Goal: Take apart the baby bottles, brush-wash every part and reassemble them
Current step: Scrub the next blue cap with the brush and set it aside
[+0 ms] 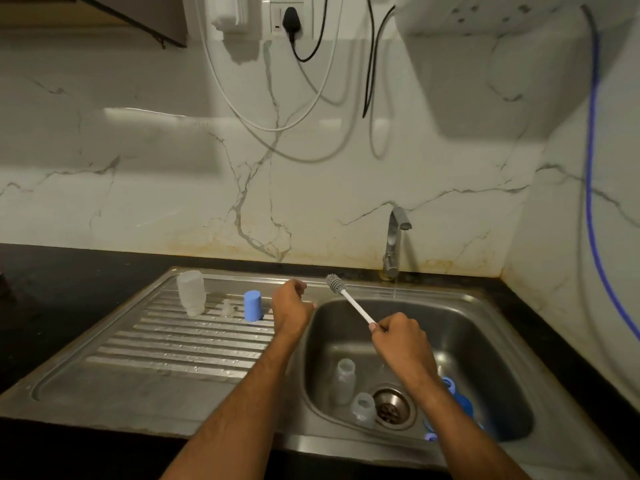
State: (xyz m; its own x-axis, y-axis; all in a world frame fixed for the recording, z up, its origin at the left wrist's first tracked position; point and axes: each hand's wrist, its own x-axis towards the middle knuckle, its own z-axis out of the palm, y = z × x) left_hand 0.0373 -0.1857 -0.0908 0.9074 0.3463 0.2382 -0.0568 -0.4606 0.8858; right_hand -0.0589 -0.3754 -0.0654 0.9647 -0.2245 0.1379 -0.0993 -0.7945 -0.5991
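Clear bottle (pixel 190 297) inverted on drainboard, blue cap (pixel 252 305) beside, two bottles (pixel 341 381) in basin

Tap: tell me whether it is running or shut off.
Running. A thin stream of water falls from the spout of the tap into the sink basin.

The person shows 2 bare forearms, with no sleeves visible. The left hand (pixel 292 306) and right hand (pixel 403 336) wear no gloves, rings or watch.
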